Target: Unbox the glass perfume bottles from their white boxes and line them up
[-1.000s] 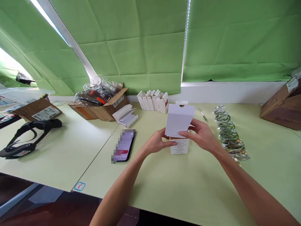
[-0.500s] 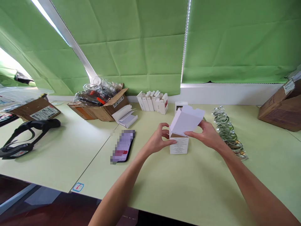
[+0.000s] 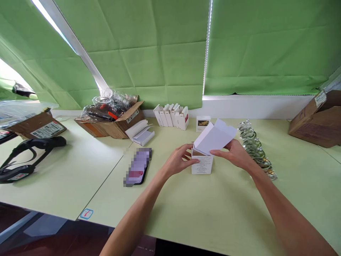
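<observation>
A small white printed carton (image 3: pixel 201 165) stands upright on the table in front of me, its top uncovered. My left hand (image 3: pixel 181 160) grips the carton's left side, thumb on its front face. A plain white folded card piece (image 3: pixel 214 137) slants up to the right, its lower left end at the carton's opening. The thumb and fingers of my right hand (image 3: pixel 233 153) close on the right part of this card. Whether the card is joined to the carton, I cannot tell. Behind them stands a closed white box (image 3: pixel 203 123) with a dark picture.
Several bagged wire coils (image 3: pixel 254 147) lie in a row at right. White folded cartons (image 3: pixel 172 116), an opened white box (image 3: pixel 141 133) and a filled cardboard box (image 3: pixel 117 122) stand at back. A phone (image 3: pixel 139 166) and black headset (image 3: pixel 29 156) lie left; another cardboard box (image 3: pixel 317 122) sits far right.
My right hand has tilted the white card further to the right, so the box behind shows more. My left hand stays on the carton. The view has shifted slightly.
</observation>
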A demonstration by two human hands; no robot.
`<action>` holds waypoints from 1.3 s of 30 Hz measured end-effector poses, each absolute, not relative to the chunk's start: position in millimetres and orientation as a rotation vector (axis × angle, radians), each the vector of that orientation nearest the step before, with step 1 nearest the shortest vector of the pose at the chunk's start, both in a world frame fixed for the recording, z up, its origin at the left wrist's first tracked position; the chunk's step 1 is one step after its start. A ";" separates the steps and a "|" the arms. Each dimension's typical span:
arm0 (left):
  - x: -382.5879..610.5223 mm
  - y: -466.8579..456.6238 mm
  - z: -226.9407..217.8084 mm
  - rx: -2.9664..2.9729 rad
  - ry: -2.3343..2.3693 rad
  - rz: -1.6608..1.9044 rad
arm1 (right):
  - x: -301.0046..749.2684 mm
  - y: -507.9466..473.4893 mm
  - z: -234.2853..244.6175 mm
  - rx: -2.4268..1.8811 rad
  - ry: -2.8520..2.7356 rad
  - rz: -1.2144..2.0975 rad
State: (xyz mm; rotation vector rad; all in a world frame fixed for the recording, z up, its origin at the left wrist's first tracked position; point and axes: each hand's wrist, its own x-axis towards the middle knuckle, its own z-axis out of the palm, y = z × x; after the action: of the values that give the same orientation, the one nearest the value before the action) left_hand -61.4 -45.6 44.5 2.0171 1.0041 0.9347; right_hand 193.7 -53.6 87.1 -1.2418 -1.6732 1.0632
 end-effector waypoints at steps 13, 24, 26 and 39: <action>-62.2 -47.7 40.7 2.162 1.042 0.933 | 186.5 -62.4 108.7 -1.302 -2.136 0.720; -63.3 -51.5 44.9 2.159 1.193 0.840 | 183.8 -67.0 98.7 -1.297 -1.997 0.698; -63.2 -51.3 44.2 2.141 1.187 0.863 | 183.1 -68.9 98.3 -1.306 -2.040 0.652; -62.9 -52.5 45.0 2.285 1.086 0.906 | 174.9 -78.9 90.5 -1.102 -2.211 0.282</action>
State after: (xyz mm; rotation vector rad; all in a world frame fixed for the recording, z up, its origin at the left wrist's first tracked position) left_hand -62.9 -52.5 45.0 2.2854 1.0860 0.9060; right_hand 174.9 -78.9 90.5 -1.1019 -2.2107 0.2816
